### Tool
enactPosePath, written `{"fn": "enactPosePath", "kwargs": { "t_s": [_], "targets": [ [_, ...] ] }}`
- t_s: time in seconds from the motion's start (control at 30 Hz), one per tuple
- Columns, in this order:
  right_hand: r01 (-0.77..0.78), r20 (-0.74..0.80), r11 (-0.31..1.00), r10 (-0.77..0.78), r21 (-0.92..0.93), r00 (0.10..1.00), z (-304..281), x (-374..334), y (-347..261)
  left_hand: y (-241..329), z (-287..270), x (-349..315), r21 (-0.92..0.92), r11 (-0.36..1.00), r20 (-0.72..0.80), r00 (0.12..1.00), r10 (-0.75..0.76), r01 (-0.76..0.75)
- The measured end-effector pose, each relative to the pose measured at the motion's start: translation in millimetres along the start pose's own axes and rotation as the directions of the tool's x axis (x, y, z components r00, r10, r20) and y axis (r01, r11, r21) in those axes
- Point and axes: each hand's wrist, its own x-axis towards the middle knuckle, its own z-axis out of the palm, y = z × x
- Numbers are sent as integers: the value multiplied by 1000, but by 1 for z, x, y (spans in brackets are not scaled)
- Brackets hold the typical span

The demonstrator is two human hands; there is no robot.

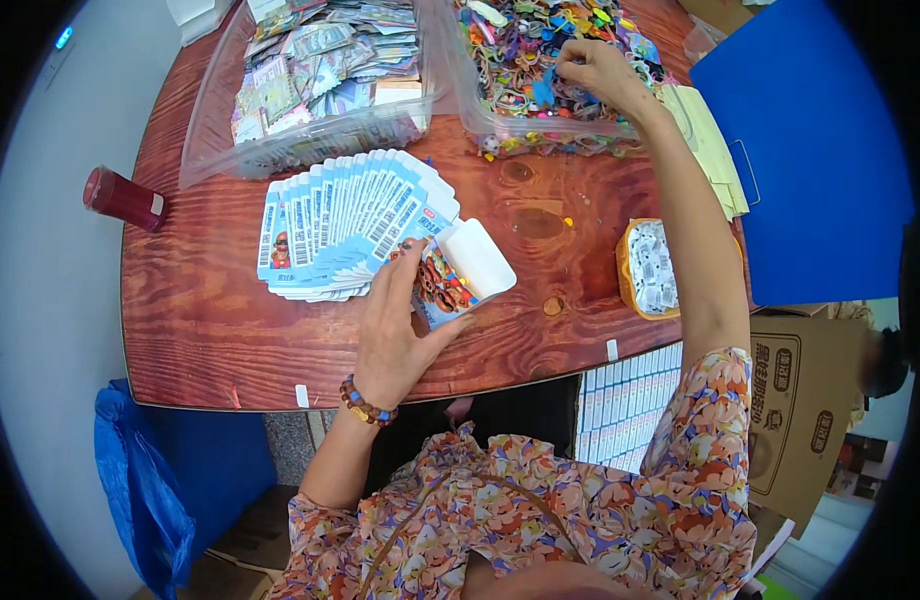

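Observation:
My left hand (390, 325) grips a small light-blue carton (446, 285) with a colourful picture on its side. The carton stands tilted with its white top flap (477, 256) raised. Beside it lies a fanned stack of flat light-blue cartons (325, 220), its right end next to my fingers. Over at the far right, my right hand (600, 75) reaches into a clear plastic bin (550, 128) heaped with small colourful trinkets. Its thumb and fingertips are pinched on a small blue trinket (544, 90) hanging below them.
Another clear bin (305, 150) full of small printed packets stands at the far left. A dark red cylinder (125, 199) lies near the left edge. A yellow-rimmed container of white packets (650, 268), pale yellow sheets (702, 150) and a blue box (800, 150) are on the right.

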Motion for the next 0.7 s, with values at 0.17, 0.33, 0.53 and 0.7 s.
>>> {"fn": "enactPosePath", "kwargs": {
  "t_s": [0.17, 0.33, 0.53, 0.7],
  "targets": [
    [-274, 172, 899, 347, -341, 922, -14, -10, -20, 9, 9, 2, 82, 988, -12, 991, 131, -129],
    [-136, 105, 833, 226, -536, 969, 1, 4, -38, 6, 12, 0, 66, 992, 43, 994, 105, -108],
    [-151, 390, 809, 426, -567, 817, 12, 23, -38, 1, 1, 0, 43, 999, 35, 999, 24, -26],
    [-142, 400, 865, 360, -481, 843, 16, 12, -7, 1, 1, 5, 21, 1000, 44, 999, 18, -18]
  ]
}}
